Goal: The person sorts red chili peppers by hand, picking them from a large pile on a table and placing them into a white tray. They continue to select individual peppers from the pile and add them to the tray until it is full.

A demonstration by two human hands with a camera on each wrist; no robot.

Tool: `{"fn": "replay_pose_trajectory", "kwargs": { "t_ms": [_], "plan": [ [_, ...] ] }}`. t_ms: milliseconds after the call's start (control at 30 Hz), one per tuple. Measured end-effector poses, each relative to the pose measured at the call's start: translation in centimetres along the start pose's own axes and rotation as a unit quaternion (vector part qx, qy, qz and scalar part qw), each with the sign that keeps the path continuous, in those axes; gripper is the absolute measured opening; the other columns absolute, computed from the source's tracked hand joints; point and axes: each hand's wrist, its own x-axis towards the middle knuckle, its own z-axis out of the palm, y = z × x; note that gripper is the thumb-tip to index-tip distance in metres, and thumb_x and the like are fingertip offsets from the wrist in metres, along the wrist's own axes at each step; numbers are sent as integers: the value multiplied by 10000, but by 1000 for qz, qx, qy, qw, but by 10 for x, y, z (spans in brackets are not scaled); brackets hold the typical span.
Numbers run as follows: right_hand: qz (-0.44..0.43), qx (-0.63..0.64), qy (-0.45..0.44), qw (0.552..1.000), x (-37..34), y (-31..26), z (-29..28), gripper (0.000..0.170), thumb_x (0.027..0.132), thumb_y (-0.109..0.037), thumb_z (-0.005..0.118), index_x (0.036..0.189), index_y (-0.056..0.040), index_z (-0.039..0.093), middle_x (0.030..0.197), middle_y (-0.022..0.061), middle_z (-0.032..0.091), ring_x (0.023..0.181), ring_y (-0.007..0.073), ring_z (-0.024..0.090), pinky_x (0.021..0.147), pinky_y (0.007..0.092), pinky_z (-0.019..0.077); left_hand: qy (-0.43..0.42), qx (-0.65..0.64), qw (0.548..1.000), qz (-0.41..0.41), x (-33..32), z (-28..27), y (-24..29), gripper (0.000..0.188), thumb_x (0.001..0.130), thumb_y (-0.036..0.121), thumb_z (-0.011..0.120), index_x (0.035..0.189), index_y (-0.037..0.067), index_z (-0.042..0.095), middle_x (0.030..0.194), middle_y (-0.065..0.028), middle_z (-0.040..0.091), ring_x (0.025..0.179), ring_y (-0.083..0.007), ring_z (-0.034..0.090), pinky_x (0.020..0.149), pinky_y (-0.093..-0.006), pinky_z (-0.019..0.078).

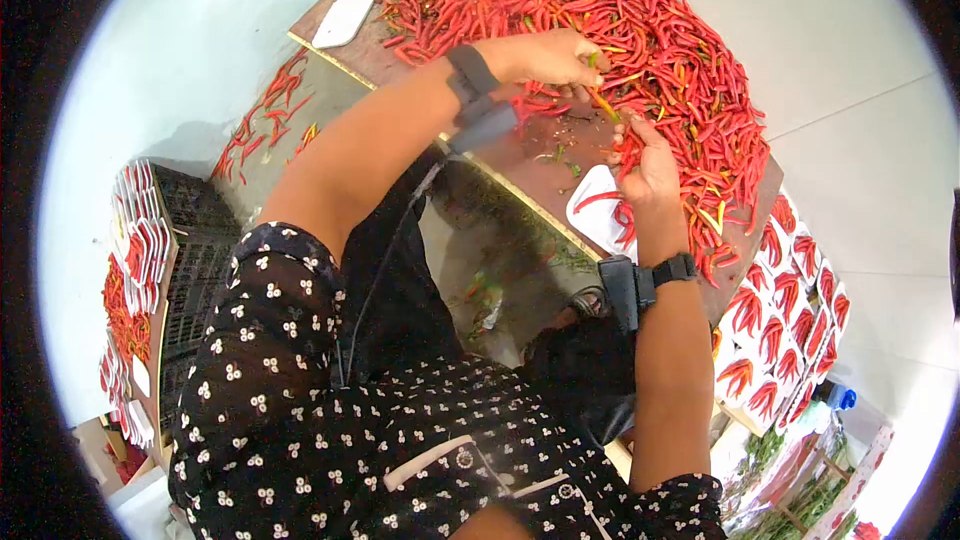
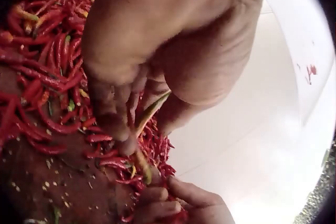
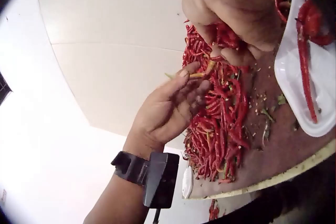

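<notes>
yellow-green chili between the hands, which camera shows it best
Left wrist view: the yellow-green chili looks largest there, though the left hand covers part of it. The head view shows it small, between that hand and the right hand. The right wrist view shows it smaller, partly hidden by the left hand.

Left hand (image 1: 550,58): pinches a yellow-orange chilli (image 1: 604,104) that slants toward the other hand.
Right hand (image 1: 652,168): holds red chillies (image 1: 628,152), fingertips near the pinched chilli's lower end.
Chilli pile (image 1: 690,80): heaped beyond and to the right of the grip.
Near tray (image 1: 594,223): white, bearing red chillies, just below the right-hand grip.
Far tray (image 1: 343,21): white, well left of both grips, on the brown table (image 1: 480,153).
</notes>
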Motion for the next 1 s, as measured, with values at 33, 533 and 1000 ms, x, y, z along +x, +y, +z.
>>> {"fn": "replay_pose_trajectory", "kwargs": {
  "t_ms": [33, 533, 1000],
  "plan": [
    [-7, -4, -22, 1000, -2, -1, 1, 153, 850, -163, 471, 979, -99, 522, 691, 11, 542, 594, 87, 504, 443, 216, 368, -16, -41, 999, 19, -3, -6, -4, 340, 792, 218, 541, 1058, 8, 514, 839, -38, 574, 733, -104, 533, 608, -252, 437],
    [9, 70, -43, 997, -29, -25, 16, 169, 844, -175, 492, 977, -73, 515, 707, -2, 473, 523, 61, 411, 363, 174, 270, -20, 421, 906, 39, -53, -10, -60, 206, 596, 173, 593, 748, 36, 568, 745, -170, 574, 714, -340, 553, 609, -425, 424],
    [-184, 19, 153, 971, -266, -63, -73, 159, 872, -185, 459, 973, -72, 508, 625, -23, 415, 475, 40, 371, 330, 164, 247, 113, 396, 906, 99, -43, -33, -78, 169, 608, 168, 561, 713, 37, 575, 682, -180, 568, 675, -350, 561, 583, -443, 433]
  ]
}}
